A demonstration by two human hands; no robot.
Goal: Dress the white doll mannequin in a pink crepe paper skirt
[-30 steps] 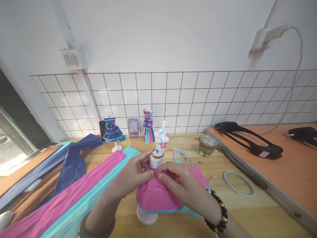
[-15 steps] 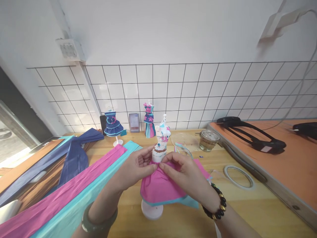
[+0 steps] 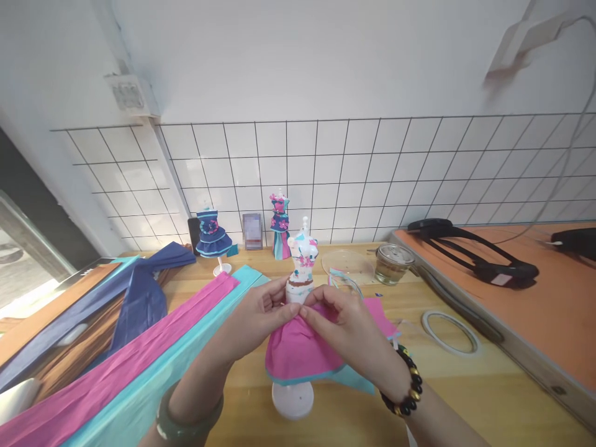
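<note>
A small white dress form with a flower-patterned bodice stands on a round white base in front of me. Around its lower part hangs a pink paper skirt with a light-blue hem. My left hand pinches the skirt's top edge at the waist, thumb in front, fingers behind the form. From the right, my right hand pinches the same gathered edge, its thumb and forefinger almost touching my left thumb. The skirt's back is hidden.
Long pink and light-blue strips lie left, beside navy paper. Two dressed forms, one in a navy dress, stand at the back. A lidded glass jar and a tape roll are right. Black headgear rests on an orange surface.
The dress form's top has shifted slightly left and its base slightly right, so it stands straighter. My left thumb has moved in closer to my right fingertips at the skirt's waist.
</note>
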